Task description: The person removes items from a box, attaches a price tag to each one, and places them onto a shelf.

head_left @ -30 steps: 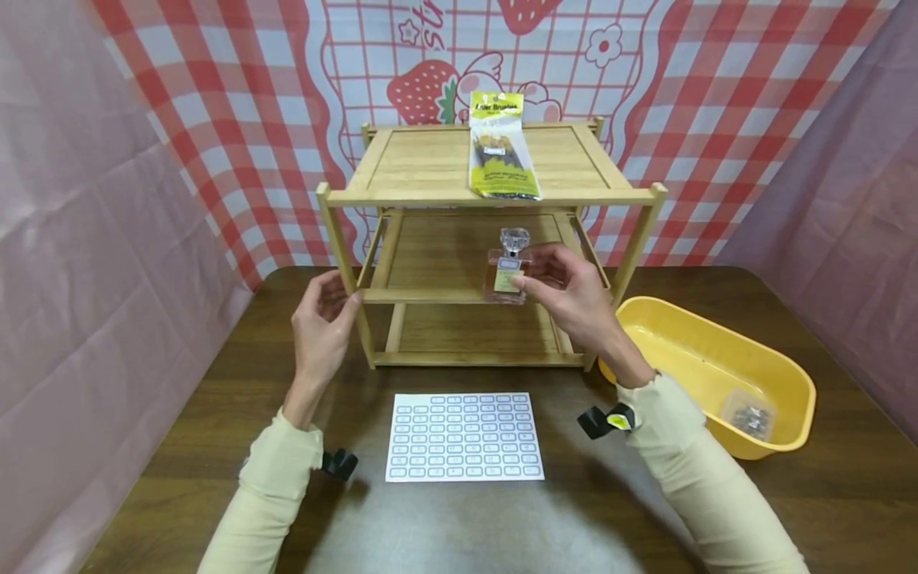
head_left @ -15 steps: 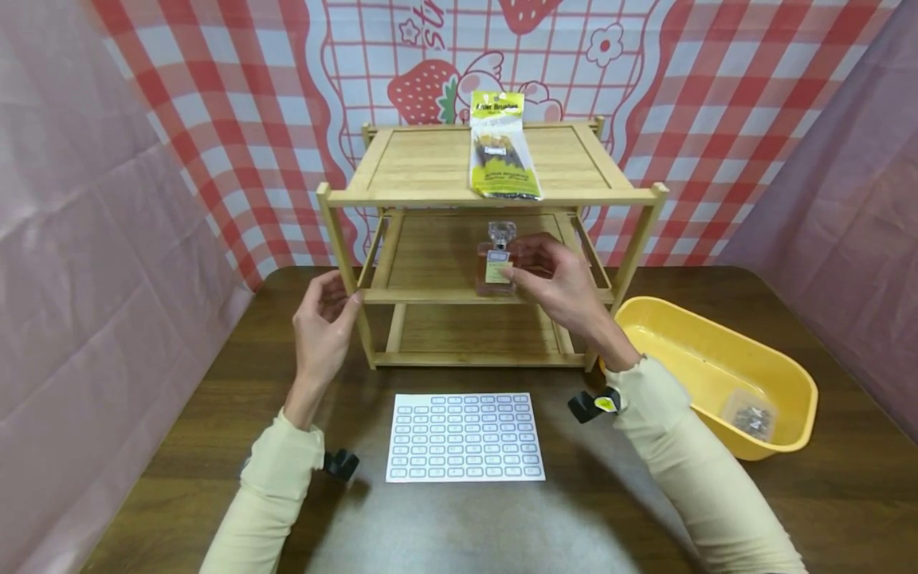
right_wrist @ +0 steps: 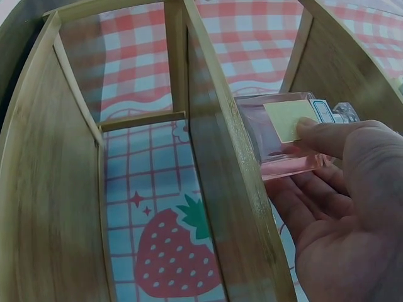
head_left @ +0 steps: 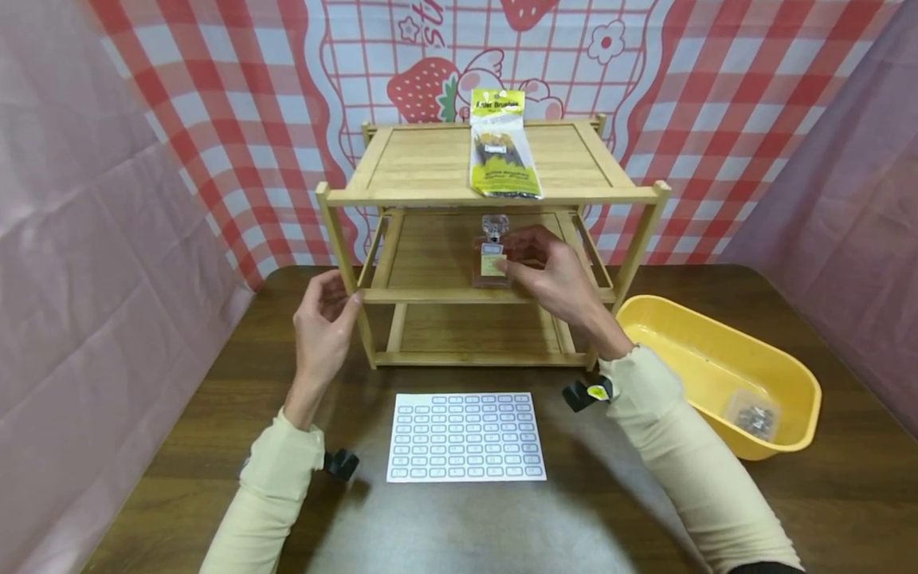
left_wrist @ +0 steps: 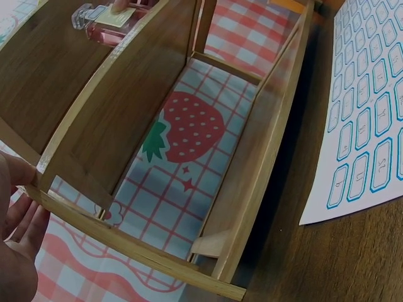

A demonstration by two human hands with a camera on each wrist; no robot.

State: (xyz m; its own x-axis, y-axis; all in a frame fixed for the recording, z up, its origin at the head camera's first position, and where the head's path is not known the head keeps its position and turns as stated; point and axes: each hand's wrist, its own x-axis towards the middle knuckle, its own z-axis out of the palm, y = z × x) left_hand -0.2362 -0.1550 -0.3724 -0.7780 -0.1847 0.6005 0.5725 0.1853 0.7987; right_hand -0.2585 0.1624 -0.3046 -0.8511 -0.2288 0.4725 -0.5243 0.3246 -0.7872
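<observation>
My right hand [head_left: 552,275] pinches a glass perfume bottle [head_left: 491,267] upright at the middle shelf of a wooden three-tier rack [head_left: 430,296]. Pink liquid, a clear faceted cap and a yellow label show on the bottle [right_wrist: 283,129] in the right wrist view, where the thumb lies on the label and the other fingers are behind. Whether its base touches the shelf, I cannot tell. At the rack's front left post, my left hand [head_left: 321,323] grips the wood between thumb and fingers; its fingers are partly hidden behind the post [left_wrist: 44,179] in the left wrist view.
On the top shelf lies a packet of artist brushes [head_left: 502,155]. A sheet of numbered stickers [head_left: 466,438] is on the table in front of the rack. To the right stands a yellow basin [head_left: 667,359] with a small clear packet [head_left: 753,416] inside. Checked cloth hangs behind.
My right hand has carried the perfume bottle slightly left, up and back, in over the middle shelf. The left hand stays at the post.
</observation>
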